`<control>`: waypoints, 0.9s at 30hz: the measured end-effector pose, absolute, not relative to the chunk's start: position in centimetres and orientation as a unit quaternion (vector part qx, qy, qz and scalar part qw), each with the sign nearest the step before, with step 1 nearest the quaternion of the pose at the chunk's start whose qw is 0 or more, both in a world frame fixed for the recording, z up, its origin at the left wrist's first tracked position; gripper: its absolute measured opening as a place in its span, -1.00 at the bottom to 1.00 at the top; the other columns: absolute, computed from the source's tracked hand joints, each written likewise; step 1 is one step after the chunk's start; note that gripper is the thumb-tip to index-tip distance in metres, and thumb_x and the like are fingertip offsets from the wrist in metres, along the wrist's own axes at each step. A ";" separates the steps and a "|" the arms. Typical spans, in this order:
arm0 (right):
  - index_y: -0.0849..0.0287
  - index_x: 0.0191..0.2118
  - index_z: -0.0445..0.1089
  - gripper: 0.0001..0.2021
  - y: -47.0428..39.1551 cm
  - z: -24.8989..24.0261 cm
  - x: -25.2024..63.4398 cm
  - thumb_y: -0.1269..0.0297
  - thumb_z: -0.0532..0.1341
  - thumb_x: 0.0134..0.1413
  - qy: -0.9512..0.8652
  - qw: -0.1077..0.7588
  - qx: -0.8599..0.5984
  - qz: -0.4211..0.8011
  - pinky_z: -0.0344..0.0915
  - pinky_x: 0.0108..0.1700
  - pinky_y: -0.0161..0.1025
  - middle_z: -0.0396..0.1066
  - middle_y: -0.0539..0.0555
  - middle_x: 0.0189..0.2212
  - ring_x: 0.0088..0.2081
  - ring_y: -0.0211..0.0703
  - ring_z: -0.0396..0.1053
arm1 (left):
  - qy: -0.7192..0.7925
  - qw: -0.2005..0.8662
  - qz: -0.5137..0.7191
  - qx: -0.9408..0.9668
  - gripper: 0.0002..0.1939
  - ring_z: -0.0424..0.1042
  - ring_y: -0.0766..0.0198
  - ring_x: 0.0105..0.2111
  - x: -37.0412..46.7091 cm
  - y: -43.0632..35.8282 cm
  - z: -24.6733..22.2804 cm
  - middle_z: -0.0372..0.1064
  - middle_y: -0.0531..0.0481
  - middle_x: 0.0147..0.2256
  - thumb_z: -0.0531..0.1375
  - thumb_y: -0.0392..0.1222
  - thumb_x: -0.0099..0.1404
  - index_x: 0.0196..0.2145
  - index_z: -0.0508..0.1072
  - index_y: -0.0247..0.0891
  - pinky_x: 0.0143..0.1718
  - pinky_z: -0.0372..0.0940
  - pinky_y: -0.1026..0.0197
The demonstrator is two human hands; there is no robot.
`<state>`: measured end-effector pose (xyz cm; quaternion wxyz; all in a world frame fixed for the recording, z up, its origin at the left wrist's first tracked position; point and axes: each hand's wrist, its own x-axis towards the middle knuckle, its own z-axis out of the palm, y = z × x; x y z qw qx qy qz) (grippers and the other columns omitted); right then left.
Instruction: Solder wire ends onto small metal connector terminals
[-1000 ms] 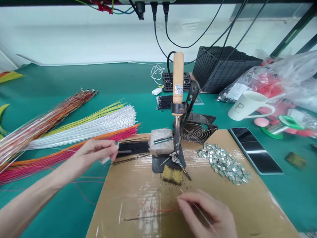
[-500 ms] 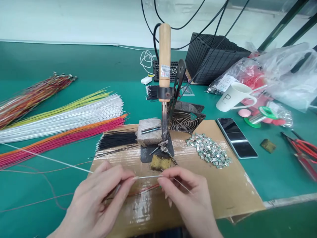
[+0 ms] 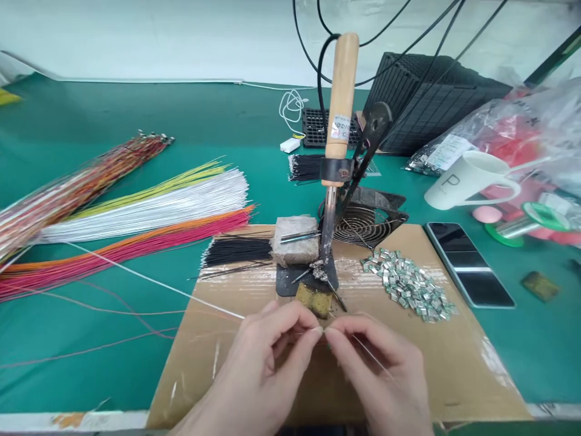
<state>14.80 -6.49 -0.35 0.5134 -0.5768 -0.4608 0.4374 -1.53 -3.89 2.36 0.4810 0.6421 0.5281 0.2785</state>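
My left hand (image 3: 272, 357) is closed in a pinch on a white wire (image 3: 154, 281), which trails back to the left over the table. My right hand (image 3: 381, 366) is also closed, its thumb and finger almost touching the left fingertips. A thin silvery wire (image 3: 370, 352) runs through the right hand; it looks like solder. Under the fingertips a speck of green shows, too small to name. Just beyond the hands stands a soldering iron (image 3: 342, 97) with a wooden handle, clamped tip down above a yellow sponge (image 3: 314, 301).
Cardboard (image 3: 190, 375) lies under the hands. A pile of small circuit boards (image 3: 411, 284) and a phone (image 3: 469, 263) are at right, with a mug (image 3: 467, 181) and solder spool (image 3: 521, 225) behind. White wires (image 3: 181, 209), red wires (image 3: 136, 254) and black wires (image 3: 236, 251) lie left.
The view has shifted, so the scene sits further right. My two hands have come together; the stretch of white wire between the fingertips no longer shows.
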 end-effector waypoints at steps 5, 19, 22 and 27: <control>0.03 -0.20 0.69 -0.87 -6.3 0.0 15.2 0.27 0.34 0.27 -0.457 0.523 -0.583 0.422 0.34 -0.48 -0.36 0.45 -0.01 -0.48 -0.52 -0.27 0.32 | 0.534 0.514 0.331 0.584 -0.77 0.29 0.38 -0.58 -1.3 -3.1 2.0 0.36 0.10 -0.57 0.25 -0.04 0.38 -0.40 0.55 -0.16 -0.58 0.16 0.41; -0.10 -0.03 0.68 -0.70 -6.3 -0.4 15.4 0.46 0.34 0.26 -0.518 0.533 -0.535 0.401 0.48 -0.31 -0.46 0.56 -0.05 -0.34 -0.33 -0.31 0.53 | 0.540 0.514 0.338 0.574 -0.74 0.30 0.37 -0.64 -0.9 -2.1 2.4 0.39 0.06 -0.61 0.33 0.04 0.27 -0.47 0.57 -0.15 -0.66 0.21 0.46; -0.10 -0.03 0.68 -0.71 -6.3 -0.3 15.4 0.45 0.34 0.27 -0.512 0.531 -0.539 0.407 0.48 -0.30 -0.45 0.56 -0.05 -0.34 -0.33 -0.31 0.52 | 0.540 0.513 0.341 0.574 -0.75 0.29 0.38 -0.66 -0.8 -2.0 2.5 0.36 0.07 -0.63 0.34 0.02 0.25 -0.49 0.57 -0.15 -0.66 0.21 0.47; -0.13 -0.05 0.68 -0.71 -6.4 0.0 15.3 0.43 0.34 0.27 -0.489 0.528 -0.550 0.424 0.46 -0.31 -0.40 0.55 -0.05 -0.34 -0.33 -0.29 0.51 | 0.542 0.516 0.342 0.569 -0.74 0.28 0.38 -0.66 -0.7 -2.1 2.5 0.36 0.07 -0.63 0.33 0.02 0.26 -0.50 0.57 -0.15 -0.68 0.18 0.47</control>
